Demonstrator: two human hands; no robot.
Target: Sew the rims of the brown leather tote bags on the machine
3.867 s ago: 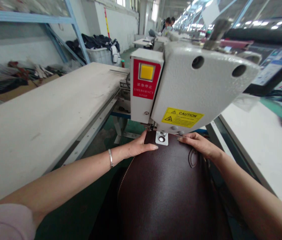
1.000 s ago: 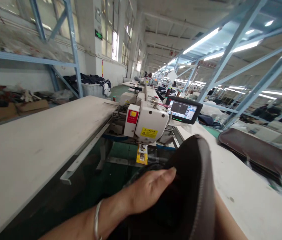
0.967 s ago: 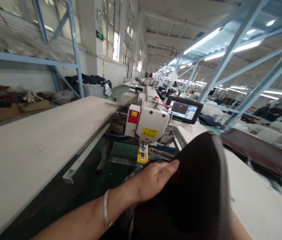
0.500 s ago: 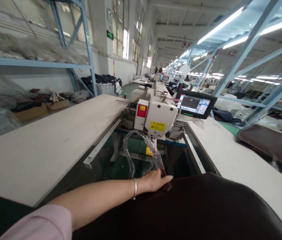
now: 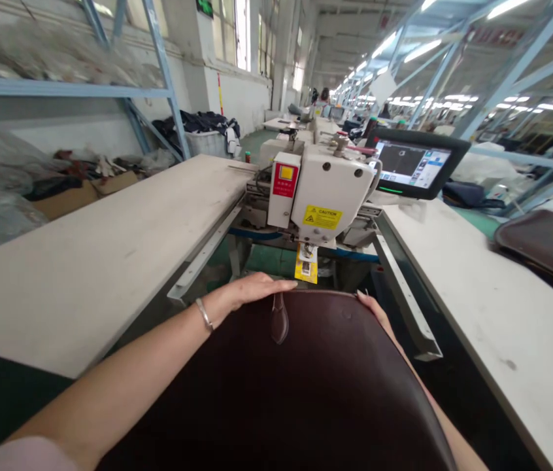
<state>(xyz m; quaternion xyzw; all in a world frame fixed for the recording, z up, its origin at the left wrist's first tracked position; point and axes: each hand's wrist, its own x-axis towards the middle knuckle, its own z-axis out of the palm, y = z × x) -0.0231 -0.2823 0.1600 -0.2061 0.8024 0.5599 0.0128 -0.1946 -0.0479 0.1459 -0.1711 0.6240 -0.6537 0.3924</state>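
A large dark brown leather piece (image 5: 306, 386) with a small leather tab (image 5: 279, 318) near its far edge fills the lower middle of the view. My left hand (image 5: 244, 292) grips its far left edge, fingers curled over the top. My right hand (image 5: 376, 311) holds the far right edge from behind; only the fingertips show. Beyond the piece stands a white sewing machine head (image 5: 323, 191) with a red emergency stop box (image 5: 282, 180) and a yellow caution label.
Long white tables run on the left (image 5: 100, 229) and right (image 5: 492, 294), with a dark gap between them. A touchscreen (image 5: 416, 163) sits right of the machine. Another brown leather piece (image 5: 546, 245) lies at far right. Shelving with boxes stands at left.
The leather piece went from under the machine's needle to lifted and turned over; it now lies flat, tab side up, with both hands at its far edge. The view has tilted down.
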